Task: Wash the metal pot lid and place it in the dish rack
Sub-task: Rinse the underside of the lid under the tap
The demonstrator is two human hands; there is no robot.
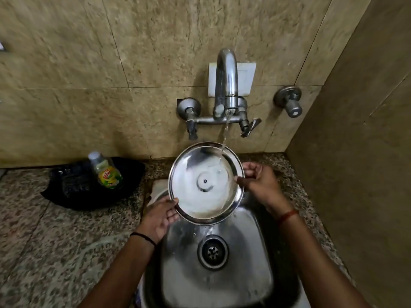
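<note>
Rinse step in progress. The lid is being held over the sink, underside up and tilted toward the person, with its centre fixing showing. The left hand is pinching the near-left rim, thumb on top and fingers curled beneath. The right hand is gripping the right rim, fingers closed around the edge. Water from the tap is falling onto the upper right of the lid, sheeting across it and running off the low edge toward the drain. A dish soap bottle is lying on a black tray on the counter, well to the left. No dish rack is in view. Judgement: washing is partway; next move probably calls for turning the lid under the stream, then locating the rack.
</note>
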